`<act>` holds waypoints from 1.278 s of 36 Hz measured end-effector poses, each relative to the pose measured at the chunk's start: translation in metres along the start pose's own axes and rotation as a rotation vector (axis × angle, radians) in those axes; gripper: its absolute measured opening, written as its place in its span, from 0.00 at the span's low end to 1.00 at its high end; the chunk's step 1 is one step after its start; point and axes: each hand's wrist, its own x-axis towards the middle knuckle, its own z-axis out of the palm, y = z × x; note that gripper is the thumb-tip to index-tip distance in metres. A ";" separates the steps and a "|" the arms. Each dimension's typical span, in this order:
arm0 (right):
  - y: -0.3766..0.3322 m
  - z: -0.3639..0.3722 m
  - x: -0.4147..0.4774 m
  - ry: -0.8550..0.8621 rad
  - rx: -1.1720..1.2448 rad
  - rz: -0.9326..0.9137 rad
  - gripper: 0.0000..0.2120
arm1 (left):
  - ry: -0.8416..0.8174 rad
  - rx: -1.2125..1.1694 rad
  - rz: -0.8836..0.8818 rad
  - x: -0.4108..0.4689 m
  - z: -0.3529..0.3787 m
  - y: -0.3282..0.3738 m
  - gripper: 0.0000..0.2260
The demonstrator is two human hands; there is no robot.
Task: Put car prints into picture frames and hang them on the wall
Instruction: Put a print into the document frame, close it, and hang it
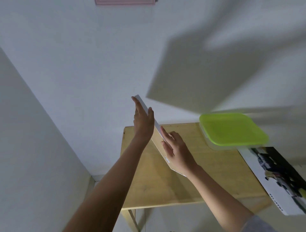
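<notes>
I hold a white rectangular picture frame [159,149] in the air, tilted and edge-on, above the light wooden table [207,173] and near the white wall [82,66]. My left hand [143,120] pinches its upper end between thumb and straight fingers. My right hand [177,152] grips its lower end. The hands are apart. A glossy car print [278,178] lies at the table's right side, just beside a clear plastic box with lime-green lid [231,129]. A pink frame [125,2] hangs high on the wall.
</notes>
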 end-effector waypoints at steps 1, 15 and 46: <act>-0.005 0.003 -0.001 -0.005 0.017 0.000 0.23 | 0.015 -0.002 -0.020 -0.002 -0.003 -0.001 0.31; -0.040 0.018 -0.016 -0.147 0.273 0.066 0.20 | 0.310 -0.412 -0.206 0.002 -0.063 -0.033 0.22; 0.136 -0.197 0.179 0.517 0.716 0.462 0.20 | 0.005 -0.620 0.258 0.149 0.048 0.177 0.22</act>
